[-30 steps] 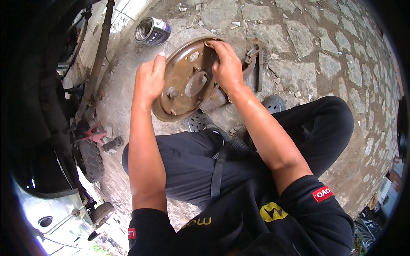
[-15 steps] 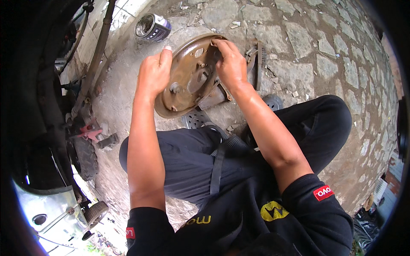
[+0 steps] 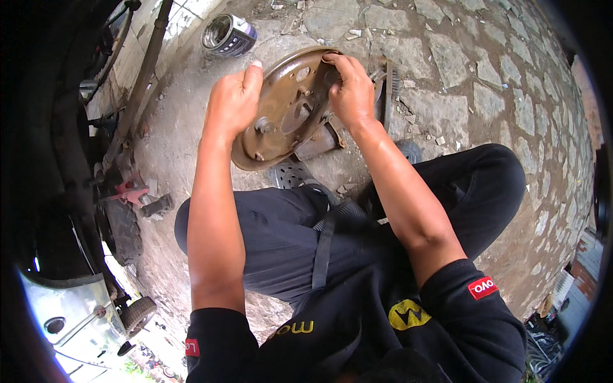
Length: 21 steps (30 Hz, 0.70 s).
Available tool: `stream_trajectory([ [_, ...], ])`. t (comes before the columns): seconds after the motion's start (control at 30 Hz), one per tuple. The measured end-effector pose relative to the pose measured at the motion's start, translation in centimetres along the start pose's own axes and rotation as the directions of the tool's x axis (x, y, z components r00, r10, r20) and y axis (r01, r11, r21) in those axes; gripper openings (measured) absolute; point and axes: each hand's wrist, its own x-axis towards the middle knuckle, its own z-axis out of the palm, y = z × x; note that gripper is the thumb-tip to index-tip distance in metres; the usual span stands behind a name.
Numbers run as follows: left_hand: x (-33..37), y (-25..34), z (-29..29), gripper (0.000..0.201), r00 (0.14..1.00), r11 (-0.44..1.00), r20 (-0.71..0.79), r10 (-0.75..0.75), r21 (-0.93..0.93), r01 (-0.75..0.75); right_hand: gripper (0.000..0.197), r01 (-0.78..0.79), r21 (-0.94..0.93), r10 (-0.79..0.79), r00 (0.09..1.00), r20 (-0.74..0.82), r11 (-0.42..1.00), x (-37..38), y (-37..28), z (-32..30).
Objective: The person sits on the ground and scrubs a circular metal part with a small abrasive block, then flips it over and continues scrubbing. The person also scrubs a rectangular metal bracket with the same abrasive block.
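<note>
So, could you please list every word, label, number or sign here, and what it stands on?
I'll leave the wording uncopied.
Can: pale lettering on a dark label, mostly too small.
Shirt: yellow lettering, round yellow emblem.
Right sleeve: white lettering on a red patch.
Left sleeve: similar, partly visible.
Plate: none readable.

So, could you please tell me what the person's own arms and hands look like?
The short black fabric sleeves end above the elbows, each bearing a small red rectangular patch with white lettering. The forearms are bare. Both the left hand and the right hand are gloveless, with no watch visible.
</note>
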Motion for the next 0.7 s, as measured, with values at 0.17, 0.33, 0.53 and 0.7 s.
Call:
stream_trajectory([
  [0.17, 0.3, -0.4, 0.1, 0.058, 1.000, 1.000, -0.017, 0.025, -0.015, -0.025, 0.051, -0.001, -0.008, 0.001, 1.000, 0.011, 1.000, 0.3, 1.1, 0.2],
  [0.33, 0.2, -0.1, -0.1, 0.058, 1.000, 1.000, -0.013, 0.006, 0.004, -0.006, 0.050, -0.064, -0.024, 0.065, 0.997, 0.050, 0.998, 0.5, 1.5, 0.0],
  [0.53, 0.4, -0.3, -0.1, 0.057, 1.000, 1.000, 0.003, 0.013, 0.017, -0.013, 0.045, -0.013, 0.029, 0.012, 1.000, 0.011, 1.000, 0.5, 0.0, -0.2],
  [0.7, 0.6, -0.3, -0.3, 0.057, 0.999, 0.999, -0.009, 0.032, 0.017, -0.031, 0.046, -0.014, 0.010, 0.014, 1.000, 0.021, 1.000, 0.9, -0.4, -0.1],
])
